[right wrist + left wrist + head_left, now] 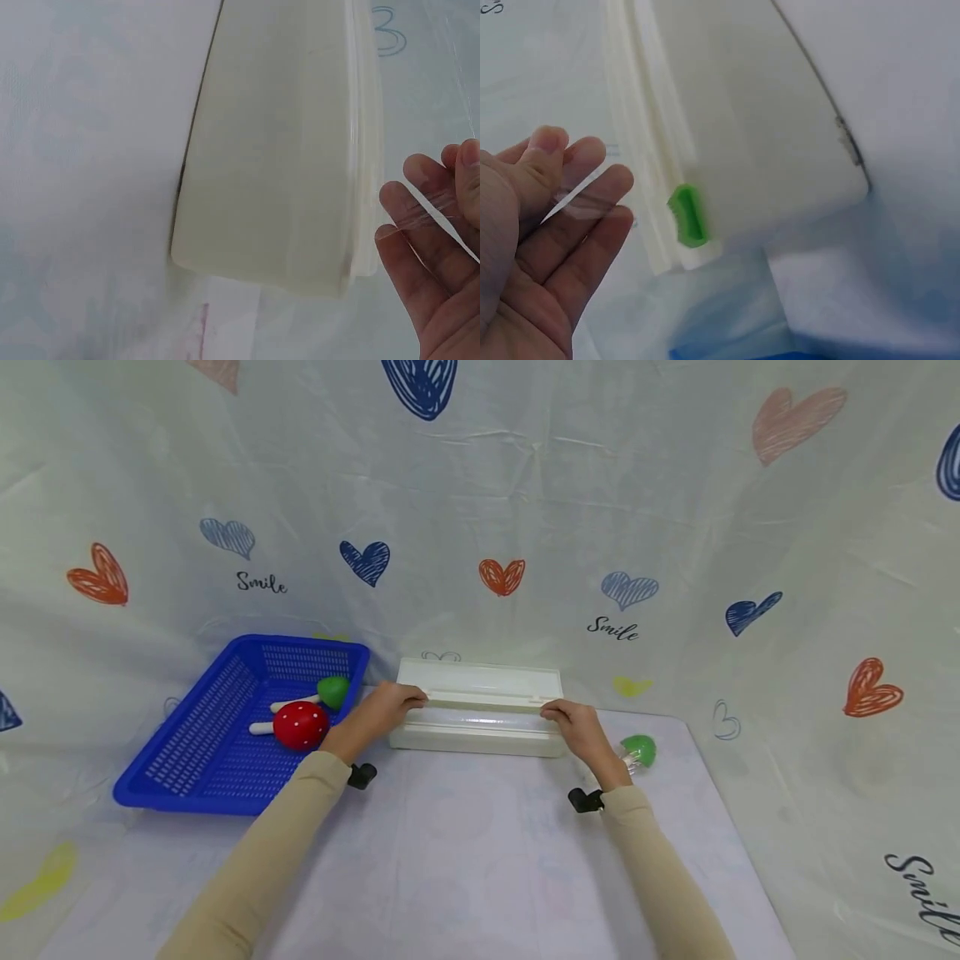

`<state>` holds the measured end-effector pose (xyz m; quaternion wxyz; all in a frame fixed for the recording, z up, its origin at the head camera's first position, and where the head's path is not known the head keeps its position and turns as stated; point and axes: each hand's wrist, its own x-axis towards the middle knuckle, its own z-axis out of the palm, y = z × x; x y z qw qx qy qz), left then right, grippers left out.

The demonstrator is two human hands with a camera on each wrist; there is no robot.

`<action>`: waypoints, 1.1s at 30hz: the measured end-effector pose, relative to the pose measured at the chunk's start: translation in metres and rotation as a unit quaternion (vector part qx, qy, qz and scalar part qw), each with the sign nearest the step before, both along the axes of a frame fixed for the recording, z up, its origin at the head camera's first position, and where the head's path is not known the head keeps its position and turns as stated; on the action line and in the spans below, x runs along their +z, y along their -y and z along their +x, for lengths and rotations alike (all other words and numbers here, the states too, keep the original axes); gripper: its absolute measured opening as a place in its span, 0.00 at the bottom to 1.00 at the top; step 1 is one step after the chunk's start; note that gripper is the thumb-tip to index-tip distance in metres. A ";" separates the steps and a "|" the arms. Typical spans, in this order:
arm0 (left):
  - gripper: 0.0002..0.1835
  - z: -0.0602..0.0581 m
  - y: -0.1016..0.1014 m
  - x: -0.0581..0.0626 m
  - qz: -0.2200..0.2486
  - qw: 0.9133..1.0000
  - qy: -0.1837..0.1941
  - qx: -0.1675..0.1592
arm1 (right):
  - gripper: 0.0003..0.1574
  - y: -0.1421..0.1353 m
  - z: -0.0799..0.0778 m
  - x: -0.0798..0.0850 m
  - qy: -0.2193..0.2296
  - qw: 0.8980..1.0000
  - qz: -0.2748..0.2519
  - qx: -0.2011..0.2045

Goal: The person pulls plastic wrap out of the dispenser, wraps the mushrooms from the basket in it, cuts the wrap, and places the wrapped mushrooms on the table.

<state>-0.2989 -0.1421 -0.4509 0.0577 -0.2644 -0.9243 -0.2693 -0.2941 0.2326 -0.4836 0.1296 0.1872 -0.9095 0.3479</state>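
A white cling film dispenser (pixel 480 742) lies at the back of the table, its lid (pixel 480 677) raised. My left hand (pixel 386 708) is at the dispenser's left end, and a clear film edge (pixel 592 204) is pinched between thumb and fingertips. At the other end my right hand (pixel 581 731) pinches the film (pixel 420 217) the same way. The film spans between the hands over the dispenser, though its transparency hides its full extent. A green slide cutter (pixel 688 217) sits on the dispenser's end near my left hand.
A blue mesh basket (pixel 180 804) stands at left, holding a red white-dotted mushroom-shaped item (pixel 300 726) and a green-topped one (pixel 333 692), both with white stems. Another green-topped item (pixel 639 749) lies behind my right wrist, partly hidden. A heart-printed sheet (pixel 675 527) hangs behind the table.
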 end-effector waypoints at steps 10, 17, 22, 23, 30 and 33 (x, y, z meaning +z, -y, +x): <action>0.10 0.008 0.007 0.015 0.008 1.000 -0.005 -0.015 | 0.11 -0.002 0.005 0.010 -0.022 1.000 0.000 0.016; 0.11 0.016 0.008 0.022 0.020 1.000 -0.009 -0.019 | 0.10 -0.004 0.013 0.020 -0.042 0.999 -0.003 0.014; 0.11 0.021 0.009 0.026 0.023 0.999 -0.018 -0.021 | 0.09 -0.007 0.020 0.024 -0.060 0.998 -0.006 0.018; 0.12 0.022 0.009 0.027 0.023 0.999 -0.019 -0.021 | 0.09 -0.007 0.021 0.025 -0.062 0.998 -0.007 0.019; 0.12 0.037 0.008 0.035 0.031 0.999 -0.037 -0.017 | 0.08 -0.009 0.031 0.030 -0.084 0.996 -0.007 0.026; 0.10 0.045 0.008 0.035 0.034 0.998 -0.047 -0.017 | 0.07 -0.010 0.035 0.032 -0.101 0.995 -0.005 0.027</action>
